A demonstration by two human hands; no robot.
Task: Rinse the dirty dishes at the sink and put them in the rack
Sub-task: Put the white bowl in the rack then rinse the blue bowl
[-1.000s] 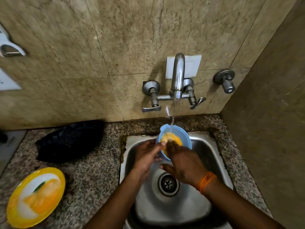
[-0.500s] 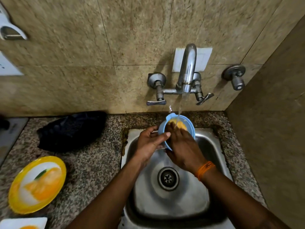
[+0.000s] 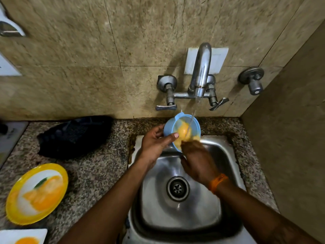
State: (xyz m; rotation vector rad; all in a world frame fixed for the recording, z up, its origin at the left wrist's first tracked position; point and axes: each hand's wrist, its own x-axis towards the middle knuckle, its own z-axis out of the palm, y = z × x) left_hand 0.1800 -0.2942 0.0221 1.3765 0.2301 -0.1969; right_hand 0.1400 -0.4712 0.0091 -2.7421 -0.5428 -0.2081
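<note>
A small blue bowl (image 3: 177, 123) smeared with orange-yellow residue is held tilted under the running tap (image 3: 200, 71), over the back of the steel sink (image 3: 226, 155). My left hand (image 3: 154, 143) grips its left rim, thumb across the edge. My right hand (image 3: 198, 161) reaches into the bowl from below with its fingertips on the residue; it is blurred. Water falls into the bowl. On the counter at the left lies a yellow plate (image 3: 37, 193) with orange smears. A white plate (image 3: 22, 235) with an orange smear shows at the bottom left corner.
A dark cloth-like bundle (image 3: 75, 134) lies on the granite counter (image 3: 98, 173) left of the sink. Tap levers (image 3: 166, 107) stick out from the tiled wall; another valve (image 3: 253, 81) is at the right. A side wall closes off the right.
The bowl has moved slightly up and back toward the tap. My right hand's fingers have slid from deep in the bowl to its lower edge. The view has shifted.
</note>
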